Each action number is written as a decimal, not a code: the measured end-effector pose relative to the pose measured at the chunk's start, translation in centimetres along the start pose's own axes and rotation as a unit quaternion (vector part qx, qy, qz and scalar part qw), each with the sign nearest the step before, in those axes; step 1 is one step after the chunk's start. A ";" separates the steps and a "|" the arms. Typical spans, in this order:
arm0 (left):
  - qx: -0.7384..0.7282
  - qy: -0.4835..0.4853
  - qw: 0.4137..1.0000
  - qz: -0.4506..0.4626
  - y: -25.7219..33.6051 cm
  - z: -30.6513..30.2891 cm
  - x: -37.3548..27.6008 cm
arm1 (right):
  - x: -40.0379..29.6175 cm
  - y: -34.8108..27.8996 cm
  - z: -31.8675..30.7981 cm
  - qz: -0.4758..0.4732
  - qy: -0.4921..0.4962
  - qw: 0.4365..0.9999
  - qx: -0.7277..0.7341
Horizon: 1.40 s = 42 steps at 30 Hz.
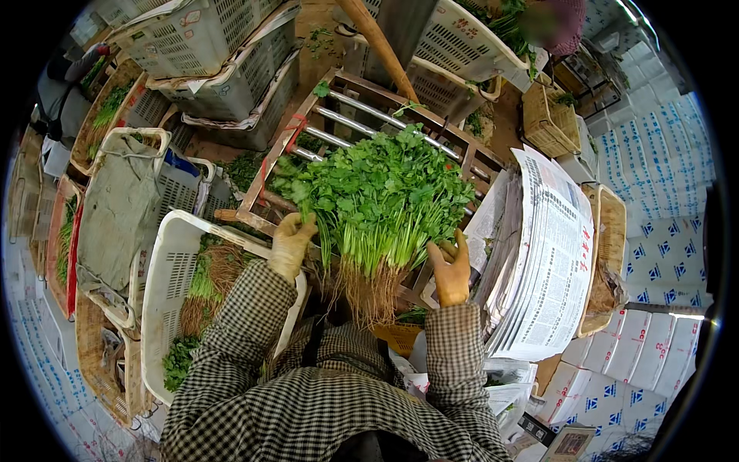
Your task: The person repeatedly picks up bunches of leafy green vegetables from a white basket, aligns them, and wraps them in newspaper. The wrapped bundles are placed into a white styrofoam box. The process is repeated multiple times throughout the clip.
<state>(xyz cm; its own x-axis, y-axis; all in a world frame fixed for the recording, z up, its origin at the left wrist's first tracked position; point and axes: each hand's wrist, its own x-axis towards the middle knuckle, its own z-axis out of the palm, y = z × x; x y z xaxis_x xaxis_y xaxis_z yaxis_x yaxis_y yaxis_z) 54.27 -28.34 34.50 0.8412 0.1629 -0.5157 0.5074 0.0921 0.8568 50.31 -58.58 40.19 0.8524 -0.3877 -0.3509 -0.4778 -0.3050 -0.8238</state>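
A large heap of coriander [375, 190] lies on a frame with metal bars [346, 120], its leaves pointing away from me and its brown roots hanging over the near edge. At the heap's left side my gloved left hand [293, 243] pinches a few coriander stems between thumb and forefinger; the leaves just above it are blurred. My gloved right hand [452, 268] is beside the right edge of the stems, fingers apart and nothing seen in it.
A thick stack of newspapers [545, 260] stands close to my right hand. By my left arm is a white plastic crate [157, 289] holding rooted coriander bundles. Stacked crates [222, 98] rise at the far left. A wooden pole [381, 49] slants beyond the frame. Another person [563, 26] is at the top right.
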 end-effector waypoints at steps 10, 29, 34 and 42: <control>-0.144 -0.063 0.985 -0.068 1.3 7.0 0.2 | 1.6 -3.5 3.6 -0.033 -0.063 0.992 0.101; 0.246 -0.220 0.748 0.576 10.7 4.5 -2.2 | -2.5 -2.4 6.0 -0.414 0.060 0.851 -0.318; 0.336 -0.300 0.758 0.472 6.1 7.7 4.6 | -4.8 -2.4 7.7 -0.283 -0.199 0.825 -0.447; 0.224 -0.388 0.809 0.381 5.4 7.8 5.8 | -11.4 1.4 0.1 -0.069 -0.538 0.667 -0.511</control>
<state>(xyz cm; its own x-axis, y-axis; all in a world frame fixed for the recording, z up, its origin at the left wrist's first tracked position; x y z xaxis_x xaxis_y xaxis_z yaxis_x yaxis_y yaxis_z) 63.34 -34.59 36.13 0.7174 -0.6768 0.1652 -0.3432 -0.1371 0.9292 39.97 -54.49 43.02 0.2984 0.3862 -0.8728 0.1944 -0.9199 -0.3406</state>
